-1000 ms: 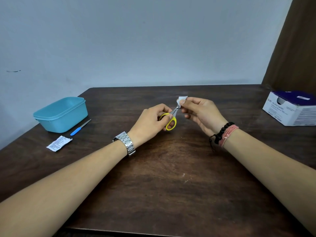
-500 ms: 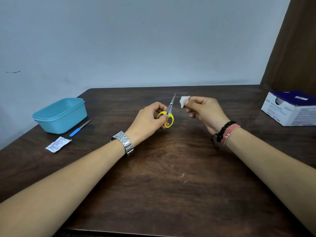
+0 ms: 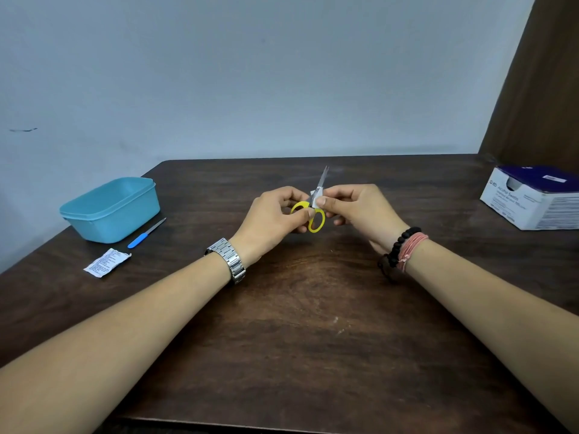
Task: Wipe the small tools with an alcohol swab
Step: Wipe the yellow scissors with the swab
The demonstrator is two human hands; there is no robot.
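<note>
Small scissors (image 3: 317, 220) with yellow handles are held above the middle of the table, blades pointing up and away. My left hand (image 3: 272, 219) grips the yellow handles. My right hand (image 3: 360, 211) pinches a white alcohol swab (image 3: 315, 197) around the blades near the pivot, and the bare blade tips stick out above it. A blue-handled nail file (image 3: 144, 234) lies on the table to the left.
A teal plastic tub (image 3: 109, 211) stands at the left, beside the file. A torn white swab wrapper (image 3: 106, 263) lies in front of it. A white and blue box of alcohol swabs (image 3: 532, 198) sits at the right edge of the dark wooden table (image 3: 297, 324).
Half a second ago the swab was off the blades, to the right of the tip. It has now come down onto the blades near the pivot.
</note>
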